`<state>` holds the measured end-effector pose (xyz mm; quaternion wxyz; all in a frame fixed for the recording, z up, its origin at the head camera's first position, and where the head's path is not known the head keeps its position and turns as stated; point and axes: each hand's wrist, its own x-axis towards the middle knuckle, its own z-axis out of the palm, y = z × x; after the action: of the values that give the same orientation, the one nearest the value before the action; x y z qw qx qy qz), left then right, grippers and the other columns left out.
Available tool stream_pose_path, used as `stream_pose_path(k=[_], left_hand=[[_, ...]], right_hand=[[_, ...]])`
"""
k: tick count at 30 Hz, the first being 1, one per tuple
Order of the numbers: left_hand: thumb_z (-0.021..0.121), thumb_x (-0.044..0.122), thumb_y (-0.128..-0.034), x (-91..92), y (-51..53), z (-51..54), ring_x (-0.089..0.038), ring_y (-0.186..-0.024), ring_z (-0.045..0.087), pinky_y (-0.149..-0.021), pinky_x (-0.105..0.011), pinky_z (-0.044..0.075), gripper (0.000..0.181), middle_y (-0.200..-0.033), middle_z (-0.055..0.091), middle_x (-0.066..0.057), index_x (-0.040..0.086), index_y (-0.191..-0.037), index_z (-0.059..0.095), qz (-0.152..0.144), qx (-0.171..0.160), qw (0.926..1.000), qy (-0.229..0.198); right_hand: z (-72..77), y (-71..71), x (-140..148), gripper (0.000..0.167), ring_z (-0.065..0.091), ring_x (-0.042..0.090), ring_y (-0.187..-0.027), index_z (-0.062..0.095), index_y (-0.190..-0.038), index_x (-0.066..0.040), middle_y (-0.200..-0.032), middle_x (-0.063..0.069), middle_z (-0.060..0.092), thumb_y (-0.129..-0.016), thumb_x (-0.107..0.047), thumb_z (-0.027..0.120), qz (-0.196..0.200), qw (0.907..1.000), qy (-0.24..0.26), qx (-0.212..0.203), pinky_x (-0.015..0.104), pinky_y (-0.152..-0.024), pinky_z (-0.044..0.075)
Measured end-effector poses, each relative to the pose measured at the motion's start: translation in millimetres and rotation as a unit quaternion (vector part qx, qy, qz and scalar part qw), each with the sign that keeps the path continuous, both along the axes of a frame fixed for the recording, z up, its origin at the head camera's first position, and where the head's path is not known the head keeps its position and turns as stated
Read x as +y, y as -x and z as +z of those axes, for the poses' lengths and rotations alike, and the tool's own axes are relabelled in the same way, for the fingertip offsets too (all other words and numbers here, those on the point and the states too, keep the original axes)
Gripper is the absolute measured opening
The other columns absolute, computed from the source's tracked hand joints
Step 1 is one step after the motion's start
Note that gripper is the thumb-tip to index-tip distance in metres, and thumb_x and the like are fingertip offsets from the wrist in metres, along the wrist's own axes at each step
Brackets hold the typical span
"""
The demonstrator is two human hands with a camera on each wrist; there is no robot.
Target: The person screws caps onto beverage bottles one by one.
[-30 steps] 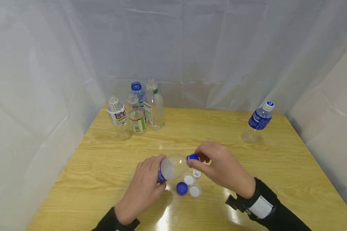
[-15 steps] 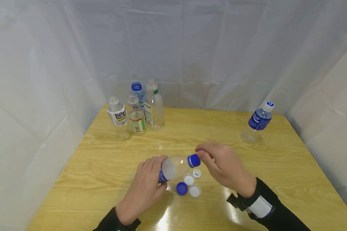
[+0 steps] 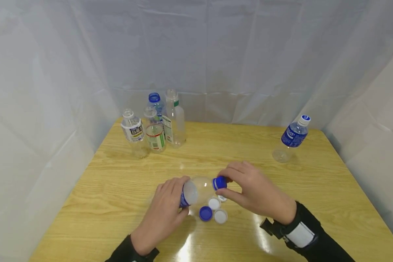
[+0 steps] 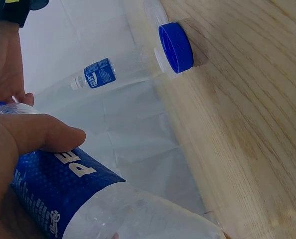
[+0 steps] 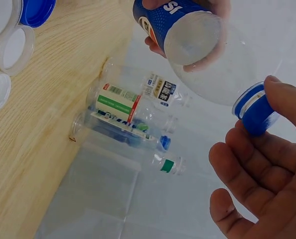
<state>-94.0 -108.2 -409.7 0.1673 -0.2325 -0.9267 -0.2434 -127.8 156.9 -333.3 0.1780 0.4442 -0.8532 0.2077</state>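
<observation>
The right hand (image 3: 256, 191) pinches the blue cap (image 3: 220, 183) at the top of the tilted Pepsi bottle (image 3: 203, 191), which the left hand (image 3: 165, 209) grips round its label (image 4: 53, 184). A slack left grip could let it spin or drop, scattering the loose caps (image 3: 214, 203) beside it.

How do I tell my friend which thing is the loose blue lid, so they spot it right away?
On the wooden table, find the clear bottle between the left hand and right hand. Just below it in the head view lie loose caps, with the blue lid leftmost. It's the only blue one there; the other three are white caps.
</observation>
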Motion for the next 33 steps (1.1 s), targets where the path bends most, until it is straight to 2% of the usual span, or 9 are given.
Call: stream_pose_path(k=[4, 7, 11, 15, 18, 21, 26, 29, 33], left_hand=[[0.092, 0.011, -0.0638, 2.0, -0.8, 1.0, -0.026, -0.113, 0.061, -0.094, -0.044, 0.048, 0.087, -0.123, 0.063, -0.009, 0.009, -0.139, 0.049, -0.003, 0.0, 1.0, 0.003], [0.091, 0.01, -0.064, 3.8, -1.4, 1.8, -0.026, -0.113, 0.061, -0.093, -0.043, 0.048, 0.087, -0.123, 0.063, -0.009, 0.009, -0.139, 0.048, -0.007, 0.008, 0.9999, 0.006], [0.09, 0.009, -0.0649, 4.8, -1.9, 2.9, -0.025, -0.113, 0.06, -0.093, -0.042, 0.047, 0.086, -0.123, 0.062, -0.008, 0.01, -0.14, 0.048, -0.007, 0.015, 0.9998, 0.01], [0.09, 0.011, -0.0661, 4.0, -1.9, 3.2, -0.024, -0.113, 0.06, -0.091, -0.04, 0.047, 0.084, -0.122, 0.062, -0.007, 0.01, -0.14, 0.048, -0.004, 0.012, 0.9999, 0.01], [0.089, 0.012, -0.0668, 2.9, -1.4, 3.2, -0.023, -0.113, 0.06, -0.091, -0.04, 0.048, 0.083, -0.122, 0.062, -0.007, 0.01, -0.139, 0.048, -0.003, 0.01, 0.9999, 0.01], [0.089, 0.012, -0.0668, 2.3, -1.2, 3.1, -0.023, -0.113, 0.06, -0.091, -0.041, 0.048, 0.083, -0.122, 0.062, -0.007, 0.01, -0.139, 0.048, -0.003, 0.01, 0.9999, 0.01], [0.089, 0.011, -0.0657, 2.6, -1.2, 2.2, -0.024, -0.112, 0.061, -0.091, -0.041, 0.048, 0.083, -0.121, 0.063, -0.007, 0.01, -0.139, 0.049, -0.007, 0.014, 0.9999, 0.007], [0.089, 0.011, -0.0654, 4.5, -1.0, 1.5, -0.023, -0.111, 0.061, -0.09, -0.041, 0.048, 0.083, -0.12, 0.063, -0.007, 0.01, -0.138, 0.049, -0.01, 0.015, 0.9998, 0.008], [0.09, 0.01, -0.0649, 8.0, -1.2, 1.5, -0.023, -0.112, 0.06, -0.091, -0.041, 0.048, 0.084, -0.12, 0.063, -0.006, 0.011, -0.138, 0.049, -0.011, 0.018, 0.9997, 0.014]], right_hand=[[-4.4, 0.2, -3, 0.032, 0.049, 0.002, -0.069, 0.063, -0.086, -0.018, -0.076, -0.012, 0.056, -0.098, -0.048, 0.061, -0.023, 0.9993, 0.002, 0.028, 0.022, -0.064, 0.044], [-7.0, -0.2, -7, 0.041, 0.036, 0.001, -0.058, 0.051, -0.07, -0.02, -0.062, -0.013, 0.042, -0.1, -0.048, 0.057, -0.042, 0.9985, 0.019, 0.028, 0.019, -0.056, 0.034], [-9.0, -0.7, -9, 0.052, 0.028, -0.001, -0.051, 0.041, -0.06, -0.021, -0.056, -0.014, 0.032, -0.101, -0.051, 0.052, -0.056, 0.9973, 0.044, 0.018, 0.017, -0.051, 0.026], [-7.2, -0.4, -6, 0.049, 0.04, 0.0, -0.057, 0.06, -0.072, -0.019, -0.063, -0.012, 0.049, -0.1, -0.057, 0.047, -0.054, 0.9974, 0.046, 0.01, 0.017, -0.052, 0.035], [-2.5, -0.9, 0, 0.044, 0.055, 0.003, -0.075, 0.071, -0.108, -0.017, -0.093, -0.007, 0.068, -0.097, -0.056, 0.055, -0.036, 0.9987, 0.035, 0.004, 0.023, -0.066, 0.048], [2.4, -2.2, 5, 0.049, 0.061, 0.008, -0.099, 0.063, -0.131, -0.019, -0.119, -0.005, 0.067, -0.091, -0.046, 0.072, -0.002, 0.9999, 0.016, 0.005, 0.031, -0.082, 0.052], [3.2, -4.2, 6, 0.042, 0.062, 0.009, -0.101, 0.064, -0.126, -0.017, -0.114, -0.007, 0.065, -0.088, -0.026, 0.079, 0.036, 0.9993, -0.006, 0.013, 0.031, -0.082, 0.053], [1.2, -5.1, 5, 0.031, 0.061, 0.007, -0.091, 0.067, -0.116, -0.014, -0.103, -0.008, 0.065, -0.095, -0.036, 0.07, 0.024, 0.9995, -0.008, 0.017, 0.028, -0.077, 0.052], [-1.7, -5.1, 5, 0.033, 0.052, 0.003, -0.073, 0.063, -0.092, -0.016, -0.081, -0.011, 0.057, -0.099, -0.048, 0.057, -0.001, 0.9996, -0.008, 0.026, 0.023, -0.067, 0.047]])
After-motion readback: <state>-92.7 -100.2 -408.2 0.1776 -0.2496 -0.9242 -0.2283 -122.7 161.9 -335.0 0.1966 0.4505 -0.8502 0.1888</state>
